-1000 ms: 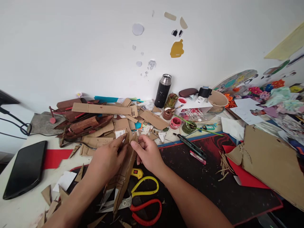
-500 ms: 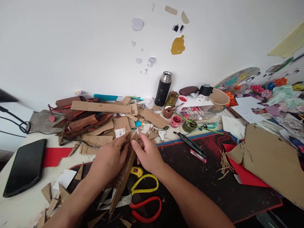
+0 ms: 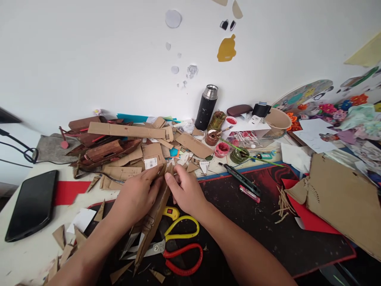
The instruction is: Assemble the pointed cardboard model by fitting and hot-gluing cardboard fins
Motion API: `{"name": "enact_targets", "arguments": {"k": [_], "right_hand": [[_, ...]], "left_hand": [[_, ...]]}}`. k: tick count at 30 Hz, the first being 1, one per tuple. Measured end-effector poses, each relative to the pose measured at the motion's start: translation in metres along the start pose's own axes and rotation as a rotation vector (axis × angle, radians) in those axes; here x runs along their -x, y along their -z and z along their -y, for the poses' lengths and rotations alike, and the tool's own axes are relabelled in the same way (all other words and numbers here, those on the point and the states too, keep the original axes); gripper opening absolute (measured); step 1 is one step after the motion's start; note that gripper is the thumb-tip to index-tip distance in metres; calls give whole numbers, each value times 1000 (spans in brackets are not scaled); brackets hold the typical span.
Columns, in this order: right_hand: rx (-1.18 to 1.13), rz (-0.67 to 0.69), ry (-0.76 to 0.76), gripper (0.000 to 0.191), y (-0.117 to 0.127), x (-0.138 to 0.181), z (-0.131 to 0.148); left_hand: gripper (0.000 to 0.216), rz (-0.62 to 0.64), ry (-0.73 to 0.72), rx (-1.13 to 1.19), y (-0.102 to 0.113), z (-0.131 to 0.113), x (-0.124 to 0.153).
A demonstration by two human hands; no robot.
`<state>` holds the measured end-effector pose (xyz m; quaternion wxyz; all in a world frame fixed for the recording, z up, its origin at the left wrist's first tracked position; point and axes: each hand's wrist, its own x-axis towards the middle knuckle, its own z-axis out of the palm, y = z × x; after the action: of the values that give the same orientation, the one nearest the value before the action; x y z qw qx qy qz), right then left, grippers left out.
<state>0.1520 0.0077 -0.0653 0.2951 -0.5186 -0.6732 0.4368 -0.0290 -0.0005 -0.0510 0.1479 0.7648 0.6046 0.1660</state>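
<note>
A long folded cardboard piece (image 3: pixel 154 222) slants across the middle of the mat, its pointed far end between my two hands. My left hand (image 3: pixel 139 194) is closed on its left side near that end. On the other side, my right hand (image 3: pixel 186 188) pinches the tip between thumb and fingers. Scissors (image 3: pixel 183 252) with one yellow and one red handle lie beneath the cardboard, the blades partly covered by it. A yellow tool (image 3: pixel 172 212), perhaps a cutter, shows just beyond them. Small cardboard triangles (image 3: pixel 120 273) lie around the near end.
Brown model boats (image 3: pixel 110 155) and cardboard scraps (image 3: pixel 195 145) fill the back left. A black flask (image 3: pixel 206 107) stands by paint jars (image 3: pixel 222 150). A green cutter (image 3: pixel 241 179) lies on the dark mat (image 3: pixel 238 226). A phone (image 3: pixel 32 204) is at left, a cardboard sheet (image 3: pixel 345 202) at right.
The view has tilted slightly downward. Both hands keep their hold on the cardboard piece, with little visible movement.
</note>
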Motion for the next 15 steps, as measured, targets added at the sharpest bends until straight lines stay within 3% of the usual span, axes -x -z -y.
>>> {"name": "enact_targets", "arguments": {"k": [15], "right_hand": [[-16, 27, -22, 29, -3, 0, -3]], "left_hand": [[34, -18, -12, 132, -2, -4, 0]]}}
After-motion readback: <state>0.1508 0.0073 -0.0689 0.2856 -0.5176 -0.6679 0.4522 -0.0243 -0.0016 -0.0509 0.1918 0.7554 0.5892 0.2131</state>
